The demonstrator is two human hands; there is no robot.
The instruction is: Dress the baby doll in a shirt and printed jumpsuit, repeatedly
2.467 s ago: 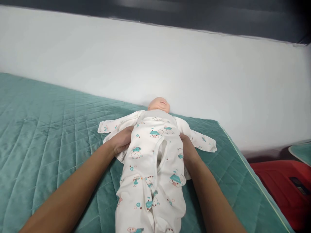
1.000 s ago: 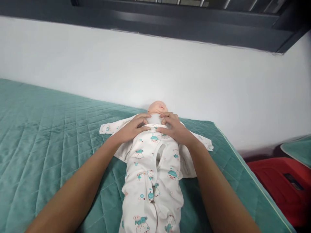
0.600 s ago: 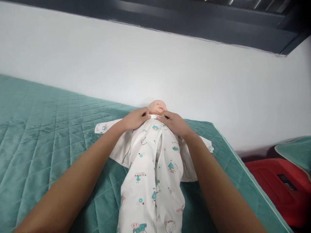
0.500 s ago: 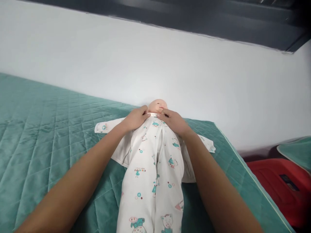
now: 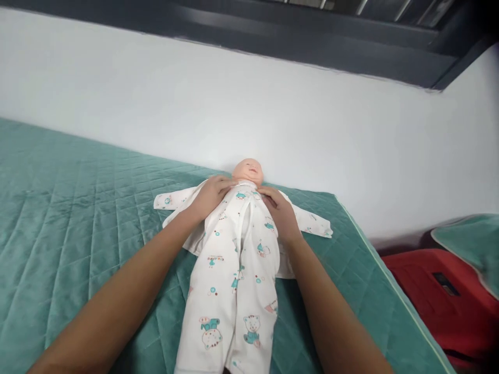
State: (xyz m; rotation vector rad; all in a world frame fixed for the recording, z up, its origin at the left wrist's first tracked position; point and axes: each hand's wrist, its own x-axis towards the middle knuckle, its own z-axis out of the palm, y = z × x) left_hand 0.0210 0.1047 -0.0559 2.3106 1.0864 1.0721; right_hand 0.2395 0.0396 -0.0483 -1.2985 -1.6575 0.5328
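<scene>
A baby doll (image 5: pixel 248 170) lies on its back with its head by the wall. White printed baby trousers (image 5: pixel 222 254) cover its front from just below the neck down toward me. A matching white baby top (image 5: pixel 312 222) is spread beneath, its sleeves stretched out to both sides. My left hand (image 5: pixel 212 196) is at the left edge of the waistband, fingers closed on the cloth close to the doll's neck. At the opposite edge, my right hand (image 5: pixel 278 208) has bent fingers on the trousers; its thumb is mostly hidden.
A green quilted cover (image 5: pixel 97 218) lies under everything, its piped edge running down the right. Behind it rises a white wall (image 5: pixel 195 98) below a dark window frame (image 5: pixel 253 34). Beyond the right edge stand a red plastic object (image 5: pixel 432 301) and more green quilted cloth (image 5: pixel 471 241).
Both hands have drawn slightly down from the neck, and the right hand has shifted outward along the trousers. More of the doll's face and the right sleeve shows. The view has shifted slightly.
</scene>
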